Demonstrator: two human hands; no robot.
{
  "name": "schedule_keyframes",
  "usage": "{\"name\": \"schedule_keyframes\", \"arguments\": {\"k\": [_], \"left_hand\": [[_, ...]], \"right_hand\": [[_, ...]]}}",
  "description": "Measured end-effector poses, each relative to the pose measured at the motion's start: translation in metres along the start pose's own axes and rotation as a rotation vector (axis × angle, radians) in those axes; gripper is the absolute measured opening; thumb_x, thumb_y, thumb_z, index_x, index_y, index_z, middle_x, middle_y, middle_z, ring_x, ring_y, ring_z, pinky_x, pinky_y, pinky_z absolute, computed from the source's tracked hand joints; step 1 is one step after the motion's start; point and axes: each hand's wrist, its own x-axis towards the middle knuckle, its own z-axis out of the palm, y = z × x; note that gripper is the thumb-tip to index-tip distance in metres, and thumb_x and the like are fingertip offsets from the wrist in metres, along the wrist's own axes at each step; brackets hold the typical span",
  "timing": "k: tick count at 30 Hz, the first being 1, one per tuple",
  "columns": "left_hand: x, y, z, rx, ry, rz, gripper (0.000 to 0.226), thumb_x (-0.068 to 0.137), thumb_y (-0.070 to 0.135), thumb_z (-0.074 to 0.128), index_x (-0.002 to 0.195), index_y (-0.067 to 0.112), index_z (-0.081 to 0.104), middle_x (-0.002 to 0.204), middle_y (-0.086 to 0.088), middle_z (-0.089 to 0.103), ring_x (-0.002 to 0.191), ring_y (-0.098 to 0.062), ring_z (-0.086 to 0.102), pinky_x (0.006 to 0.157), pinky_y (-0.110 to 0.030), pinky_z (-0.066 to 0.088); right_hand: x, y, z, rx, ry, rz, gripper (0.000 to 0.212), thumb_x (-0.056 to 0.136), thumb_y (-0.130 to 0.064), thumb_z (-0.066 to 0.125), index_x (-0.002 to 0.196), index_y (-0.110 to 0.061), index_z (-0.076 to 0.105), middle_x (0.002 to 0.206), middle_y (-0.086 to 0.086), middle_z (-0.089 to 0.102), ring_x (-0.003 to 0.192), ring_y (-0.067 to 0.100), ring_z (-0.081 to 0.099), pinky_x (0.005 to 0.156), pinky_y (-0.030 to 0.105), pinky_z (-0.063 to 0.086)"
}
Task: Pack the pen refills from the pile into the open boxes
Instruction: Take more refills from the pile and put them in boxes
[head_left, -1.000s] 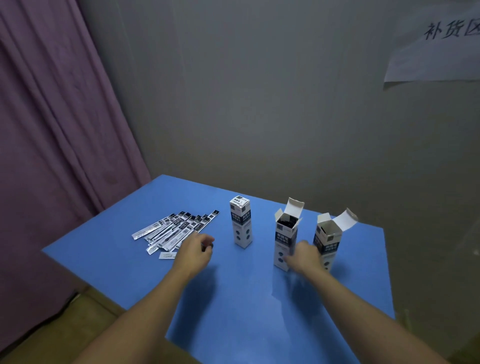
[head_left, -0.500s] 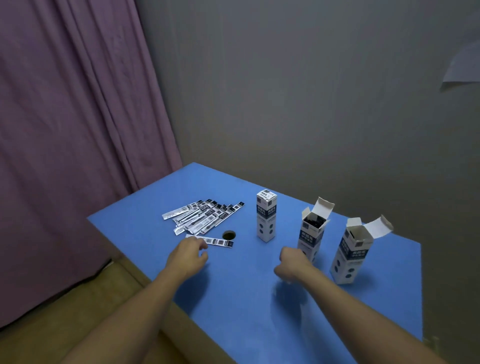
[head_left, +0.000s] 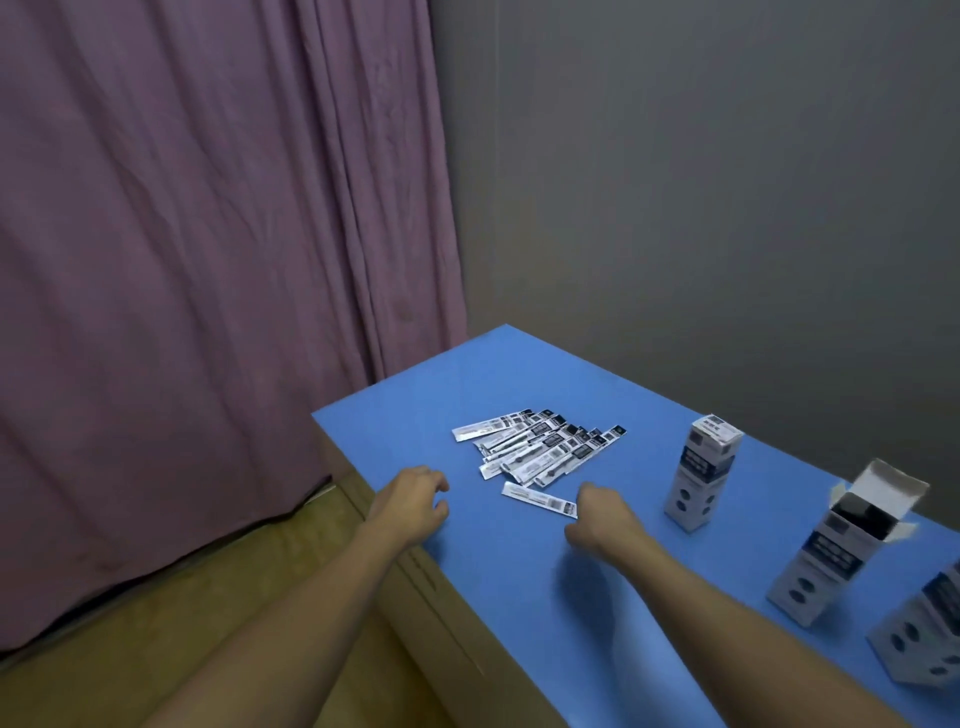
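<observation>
Head view showed the stray refill (head_left: 539, 499) lying crosswise, its end touching the right hand (head_left: 602, 514), fingers curled, empty; the left hand (head_left: 413, 496), fingers loosely apart, hung farther off.

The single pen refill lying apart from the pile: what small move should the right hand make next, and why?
Probably close the right hand on the single white packaged pen refill and lift it. That refill lies alone on the blue table, just in front of the pile of refills, with its near end at the fingers. The hand looks empty, and the open white cardboard box stands to its right.
</observation>
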Motion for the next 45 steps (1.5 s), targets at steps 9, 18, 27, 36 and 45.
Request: {"name": "schedule_keyframes", "arguments": {"k": [9, 18, 27, 36, 45], "left_hand": [[0.043, -0.079, -0.029, -0.002, -0.021, 0.03, 0.037, 0.096, 0.033, 0.051, 0.131, 0.021, 0.059, 0.13, 0.004, 0.057, 0.122, -0.016, 0.052, 0.098, -0.035, 0.048], [0.087, -0.108, -0.027, -0.028, -0.05, 0.058, 0.037, 0.097, 0.034, 0.051, 0.13, 0.021, 0.058, 0.13, 0.003, 0.057, 0.118, -0.016, 0.054, 0.095, -0.035, 0.05], [0.146, -0.068, -0.012, -0.107, -0.055, 0.096, 0.033, 0.095, 0.029, 0.052, 0.125, 0.022, 0.062, 0.125, 0.002, 0.06, 0.114, -0.019, 0.057, 0.089, -0.034, 0.05], [0.207, -0.03, 0.016, -0.139, -0.103, 0.069, 0.035, 0.092, 0.03, 0.056, 0.127, 0.022, 0.06, 0.125, 0.0, 0.06, 0.116, -0.022, 0.057, 0.094, -0.039, 0.05], [0.251, -0.004, 0.05, -0.072, -0.134, 0.111, 0.038, 0.093, 0.034, 0.063, 0.126, 0.015, 0.059, 0.125, -0.006, 0.059, 0.116, -0.028, 0.055, 0.091, -0.039, 0.05]], "right_hand": [[0.052, -0.084, 0.006, -0.044, 0.06, 0.008, 0.018, 0.087, -0.017, 0.053, 0.102, -0.011, 0.046, 0.118, 0.012, 0.058, 0.11, 0.029, 0.056, 0.077, 0.032, 0.045], [0.084, -0.116, 0.019, -0.08, 0.068, 0.043, 0.017, 0.086, -0.018, 0.055, 0.097, -0.015, 0.042, 0.11, 0.007, 0.053, 0.103, 0.025, 0.052, 0.072, 0.031, 0.041], [0.115, -0.102, 0.03, 0.184, 0.328, 0.137, 0.035, 0.084, -0.018, 0.053, 0.118, -0.013, 0.059, 0.12, 0.007, 0.057, 0.112, 0.028, 0.053, 0.08, 0.036, 0.051], [0.155, -0.069, 0.045, 0.282, 0.435, 0.285, 0.024, 0.086, -0.013, 0.049, 0.107, -0.01, 0.06, 0.109, 0.01, 0.059, 0.107, 0.031, 0.054, 0.074, 0.036, 0.047], [0.17, -0.047, 0.034, 0.362, 0.468, 0.282, 0.03, 0.087, -0.02, 0.06, 0.117, -0.014, 0.06, 0.116, 0.005, 0.06, 0.111, 0.026, 0.053, 0.085, 0.034, 0.045]]}}
